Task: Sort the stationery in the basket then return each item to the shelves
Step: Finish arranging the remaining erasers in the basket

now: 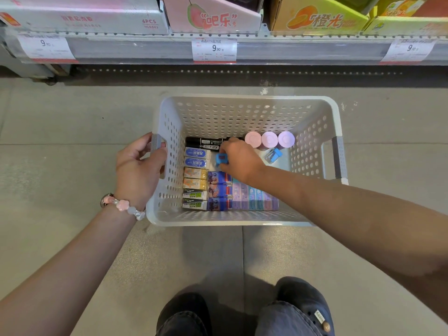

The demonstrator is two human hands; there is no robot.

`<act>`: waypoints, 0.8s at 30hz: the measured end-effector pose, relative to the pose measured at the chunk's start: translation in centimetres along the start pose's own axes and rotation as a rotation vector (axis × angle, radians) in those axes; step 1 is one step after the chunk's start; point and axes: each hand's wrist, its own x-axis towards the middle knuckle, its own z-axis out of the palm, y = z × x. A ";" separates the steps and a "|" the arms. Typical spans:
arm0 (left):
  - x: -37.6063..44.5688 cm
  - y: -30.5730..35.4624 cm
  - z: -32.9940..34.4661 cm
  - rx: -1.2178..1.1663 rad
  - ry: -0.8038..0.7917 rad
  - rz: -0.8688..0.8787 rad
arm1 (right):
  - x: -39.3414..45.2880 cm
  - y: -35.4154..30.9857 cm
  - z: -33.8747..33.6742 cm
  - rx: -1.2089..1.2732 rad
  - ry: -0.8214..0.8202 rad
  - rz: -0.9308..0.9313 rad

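Note:
A white perforated basket (pixel 242 112) stands on the floor before the shelf. My left hand (pixel 138 166) grips its left grey handle. My right hand (pixel 238 157) reaches inside and pinches a small blue sharpener (pixel 221 158). A second blue sharpener (pixel 274 155) lies to the right. Black markers (pixel 206 143) lie along the back. Boxed erasers (pixel 196 180) are stacked on the left. Blue card packs (pixel 218 190) and pastel boxes (pixel 254 197) fill the front. Three pink and lilac round tubs (pixel 269 139) stand at the back right.
A shelf edge (pixel 291 47) with price tags (pixel 214 49) runs across the top, holding cardboard display boxes (pixel 211 15). Grey tiled floor (pixel 72 122) surrounds the basket. My dark shoes (pixel 303 304) show at the bottom.

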 end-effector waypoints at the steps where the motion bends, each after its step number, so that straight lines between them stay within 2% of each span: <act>1: 0.0 0.0 0.0 -0.004 0.000 -0.001 | 0.3 0.0 0.3 0.008 0.005 0.014; 10: 0.0 0.1 0.1 -0.012 0.003 0.001 | 1.6 0.0 1.7 0.071 0.005 0.027; 15: 0.0 0.1 0.0 -0.001 0.002 0.002 | 1.0 0.0 0.9 0.014 -0.021 -0.021; 18: 0.0 0.2 0.0 -0.004 0.001 -0.001 | -0.7 0.3 -1.3 -0.288 -0.053 -0.161; 22: -0.2 0.4 0.0 -0.006 -0.010 0.004 | -2.8 1.5 -4.4 -0.879 -0.332 -0.273; 24: -0.2 0.4 0.0 -0.013 -0.011 0.003 | -3.3 2.4 -4.7 -1.070 -0.400 -0.280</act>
